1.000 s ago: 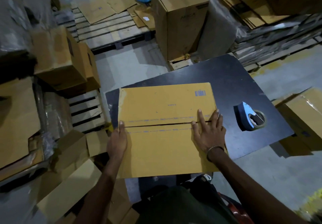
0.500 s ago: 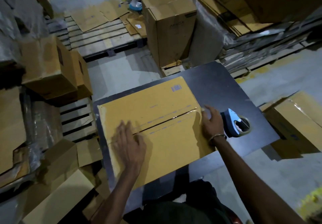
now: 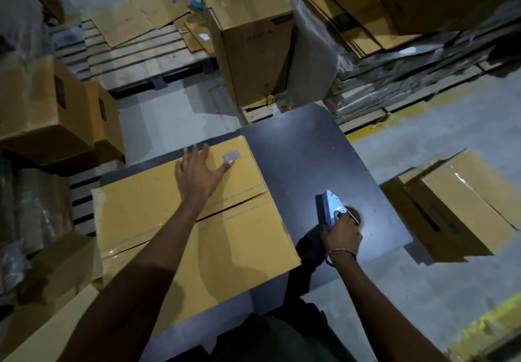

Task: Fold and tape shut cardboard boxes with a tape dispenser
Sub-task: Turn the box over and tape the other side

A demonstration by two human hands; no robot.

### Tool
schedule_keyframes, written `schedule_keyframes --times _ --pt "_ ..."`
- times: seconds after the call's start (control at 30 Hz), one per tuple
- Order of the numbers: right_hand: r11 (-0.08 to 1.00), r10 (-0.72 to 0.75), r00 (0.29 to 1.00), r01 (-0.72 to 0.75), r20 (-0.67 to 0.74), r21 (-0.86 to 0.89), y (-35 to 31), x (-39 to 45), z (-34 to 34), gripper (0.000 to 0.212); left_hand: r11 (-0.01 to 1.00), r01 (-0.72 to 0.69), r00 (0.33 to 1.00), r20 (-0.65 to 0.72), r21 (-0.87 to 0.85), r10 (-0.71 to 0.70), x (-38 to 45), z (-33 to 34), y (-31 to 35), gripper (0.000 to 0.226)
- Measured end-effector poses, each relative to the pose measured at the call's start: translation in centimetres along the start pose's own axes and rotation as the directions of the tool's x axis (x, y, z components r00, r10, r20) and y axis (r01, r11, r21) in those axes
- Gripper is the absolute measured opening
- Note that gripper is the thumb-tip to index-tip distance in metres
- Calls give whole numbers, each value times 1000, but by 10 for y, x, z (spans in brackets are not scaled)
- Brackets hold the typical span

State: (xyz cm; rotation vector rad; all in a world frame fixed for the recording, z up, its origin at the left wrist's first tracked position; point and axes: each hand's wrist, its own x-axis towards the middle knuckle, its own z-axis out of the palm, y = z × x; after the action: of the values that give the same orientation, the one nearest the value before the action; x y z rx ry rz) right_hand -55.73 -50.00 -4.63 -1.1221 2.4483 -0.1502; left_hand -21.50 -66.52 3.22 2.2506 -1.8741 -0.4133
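A tan cardboard box (image 3: 239,251) lies on the dark table (image 3: 307,150), its two top flaps folded shut with a slit running between them. My left hand (image 3: 198,174) rests flat with spread fingers on the far flap, next to a printed barcode (image 3: 231,156). To the right of the box, my right hand (image 3: 342,233) grips the blue tape dispenser (image 3: 331,208), which stands on the table with its tape roll partly hidden by my fingers.
A taped box (image 3: 462,206) sits on the floor at the right. A tall box (image 3: 251,34) stands beyond the table. Wooden pallets (image 3: 135,57) with flat cardboard lie at the back left, stacked boxes (image 3: 48,108) at the left, and flattened cartons (image 3: 352,15) at the upper right.
My left hand slid from the near flap across to the far flap. My right hand left the box's edge and closed on the tape dispenser. The view shifted left.
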Motion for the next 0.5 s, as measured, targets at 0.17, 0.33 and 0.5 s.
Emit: schedule_keyframes --times 0.17,0.33,0.5 --pt "978 -141 985 154 102 -138 18 26 0 39 996 68 998 -10 65 -67 5 -6 7 109" --pt "981 -160 960 129 230 141 0 53 -35 20 969 239 971 18 58 -240 -24 -9 8 109" --pt "676 -277 865 -134 418 724 -47 41 -101 12 950 292 955 -17 -110 -296 -62 2 12 97"
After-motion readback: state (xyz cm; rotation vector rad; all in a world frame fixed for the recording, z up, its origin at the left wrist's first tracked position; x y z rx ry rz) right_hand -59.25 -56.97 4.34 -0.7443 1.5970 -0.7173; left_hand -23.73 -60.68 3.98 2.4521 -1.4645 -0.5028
